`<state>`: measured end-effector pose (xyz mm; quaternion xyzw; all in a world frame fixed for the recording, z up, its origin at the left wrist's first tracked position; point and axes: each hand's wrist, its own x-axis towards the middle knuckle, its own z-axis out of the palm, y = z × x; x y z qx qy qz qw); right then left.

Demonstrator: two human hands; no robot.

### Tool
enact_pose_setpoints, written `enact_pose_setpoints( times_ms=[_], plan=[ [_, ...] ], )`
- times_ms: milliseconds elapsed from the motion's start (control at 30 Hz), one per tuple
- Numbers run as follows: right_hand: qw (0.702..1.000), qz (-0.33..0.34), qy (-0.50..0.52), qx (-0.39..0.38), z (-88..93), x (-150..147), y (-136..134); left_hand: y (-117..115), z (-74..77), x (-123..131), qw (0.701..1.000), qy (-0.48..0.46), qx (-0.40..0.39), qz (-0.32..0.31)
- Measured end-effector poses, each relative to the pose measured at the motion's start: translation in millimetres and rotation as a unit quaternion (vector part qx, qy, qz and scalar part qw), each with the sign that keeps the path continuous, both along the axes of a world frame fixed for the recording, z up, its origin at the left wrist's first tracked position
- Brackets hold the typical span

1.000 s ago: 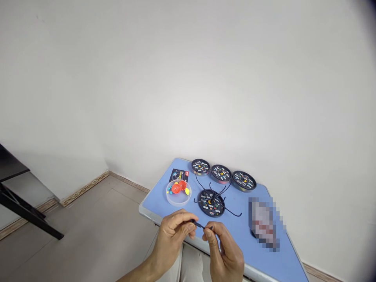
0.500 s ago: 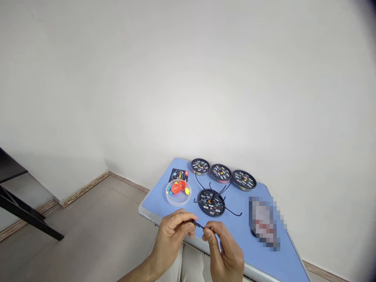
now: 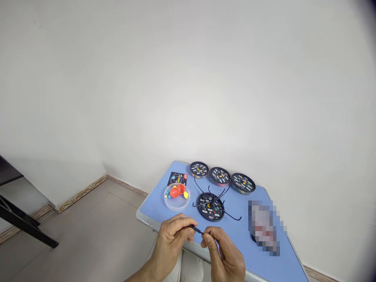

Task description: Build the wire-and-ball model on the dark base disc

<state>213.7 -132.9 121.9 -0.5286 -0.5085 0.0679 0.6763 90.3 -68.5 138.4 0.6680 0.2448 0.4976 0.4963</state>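
Between my two hands is a small black plastic rod (image 3: 197, 230), over the front edge of the table. My left hand (image 3: 173, 237) pinches its thicker end between thumb and fingers. At the thinner end, the fingertips of my right hand (image 3: 221, 248) are closed on it, and a short tip sticks up there. Beyond my hands, a round black base (image 3: 210, 214) printed with coloured planets lies on the table. Several thin, bent black arms (image 3: 230, 215) spread out from its middle.
Left of the base, a clear round tray (image 3: 177, 208) holds red half-shells (image 3: 174, 191) and small yellow and blue pieces. Behind it lies a black printed card (image 3: 177, 179). Three round tins (image 3: 220, 176) line the wall side of the blue table (image 3: 158, 207). A blurred package (image 3: 263, 227) lies at right.
Both hands keep their hold on the black rod, and its exposed thin part looks shorter. The view has shifted slightly, so the table sits a little lower.
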Motion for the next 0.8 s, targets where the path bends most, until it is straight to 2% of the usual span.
enact_pose_setpoints(
  times_ms=[200, 333, 500, 633, 800],
  plan=[
    [0.999, -0.015, 0.027, 0.012, 1.4, -5.1, 2.0, -2.6, -3.0, 4.6, 0.999, -0.025, -0.036, 0.004],
    [0.998, -0.027, 0.057, 0.018, -4.7, -5.7, 5.2, -5.3, -4.0, 8.9, 0.997, -0.047, -0.047, 0.025],
    [0.997, -0.029, 0.078, -0.008, -11.7, -2.7, 8.6, -8.8, -7.7, 13.0, 0.996, -0.07, -0.043, 0.024],
    [0.997, -0.046, 0.065, -0.004, -12.9, -3.8, 10.4, -7.9, -20.4, 15.6, 0.995, -0.087, -0.052, 0.026],
    [0.996, -0.061, 0.065, 0.01, -16.3, -0.4, 13.4, -4.7, -47.2, 26.9, 0.992, -0.103, -0.067, 0.019]
  ],
)
